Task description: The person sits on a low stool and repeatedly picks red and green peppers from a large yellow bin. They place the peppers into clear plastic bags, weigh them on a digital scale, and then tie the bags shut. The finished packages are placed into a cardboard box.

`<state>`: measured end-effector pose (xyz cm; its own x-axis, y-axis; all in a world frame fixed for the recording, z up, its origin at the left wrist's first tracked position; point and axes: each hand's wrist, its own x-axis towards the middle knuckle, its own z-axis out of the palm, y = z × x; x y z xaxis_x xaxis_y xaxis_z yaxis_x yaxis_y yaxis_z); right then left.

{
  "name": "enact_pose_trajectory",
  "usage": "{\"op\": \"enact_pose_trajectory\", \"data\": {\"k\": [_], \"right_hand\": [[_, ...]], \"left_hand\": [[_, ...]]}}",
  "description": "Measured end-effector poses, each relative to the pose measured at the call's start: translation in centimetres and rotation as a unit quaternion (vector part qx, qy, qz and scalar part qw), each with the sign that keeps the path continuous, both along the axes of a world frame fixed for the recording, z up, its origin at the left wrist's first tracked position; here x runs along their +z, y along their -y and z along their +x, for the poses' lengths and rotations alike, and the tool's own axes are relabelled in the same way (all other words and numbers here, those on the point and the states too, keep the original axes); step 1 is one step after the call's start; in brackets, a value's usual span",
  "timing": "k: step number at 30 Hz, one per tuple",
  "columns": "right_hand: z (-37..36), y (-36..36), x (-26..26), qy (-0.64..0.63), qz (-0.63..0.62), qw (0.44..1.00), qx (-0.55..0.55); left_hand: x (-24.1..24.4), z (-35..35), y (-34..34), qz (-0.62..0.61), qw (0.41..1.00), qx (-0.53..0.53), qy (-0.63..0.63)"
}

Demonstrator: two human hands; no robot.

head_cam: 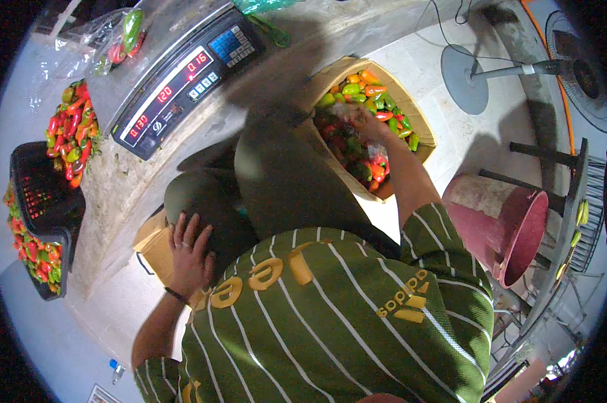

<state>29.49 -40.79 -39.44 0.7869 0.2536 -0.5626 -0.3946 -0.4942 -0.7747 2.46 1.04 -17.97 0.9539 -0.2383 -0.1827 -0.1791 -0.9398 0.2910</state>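
Observation:
My right hand [360, 120] reaches into a cardboard box [415, 101] of red, orange and green peppers [351, 89]. It is blurred, and its fingers are hard to make out. Clear plastic [378, 151] glints beside my right forearm, around or over some red peppers [379, 169] in the box; I cannot tell whether the hand grips it. My left hand [190, 252] rests on my left knee [195, 194], fingers apart and holding nothing. A second cardboard box [157, 244] stands beside that leg, partly hidden.
A lit digital scale [182, 83] stands on the concrete ledge [132, 186]. Left lie a pepper pile [71, 131], a black plastic crate [49, 194] and a bagged group of peppers [131, 32]. Right are a pedestal fan [465, 78], a tipped pink bucket [495, 221] and a dark rack [581, 221].

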Motion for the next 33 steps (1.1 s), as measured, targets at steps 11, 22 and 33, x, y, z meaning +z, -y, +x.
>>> {"op": "enact_pose_trajectory", "data": {"k": [11,22,33], "right_hand": [[2.8,2.0,0.8,-0.182,0.004,0.982,0.059],[-6.6,-3.0,-10.3,-0.039,-0.234,0.952,0.193],[0.2,-6.9,-1.5,0.089,-0.091,0.978,0.165]], "left_hand": [[-1.4,-0.3,0.3,-0.058,0.994,0.07,0.053],[-0.8,0.2,0.5,-0.048,0.995,0.071,0.051],[-0.9,0.2,0.1,-0.067,0.993,0.086,0.044]]}}
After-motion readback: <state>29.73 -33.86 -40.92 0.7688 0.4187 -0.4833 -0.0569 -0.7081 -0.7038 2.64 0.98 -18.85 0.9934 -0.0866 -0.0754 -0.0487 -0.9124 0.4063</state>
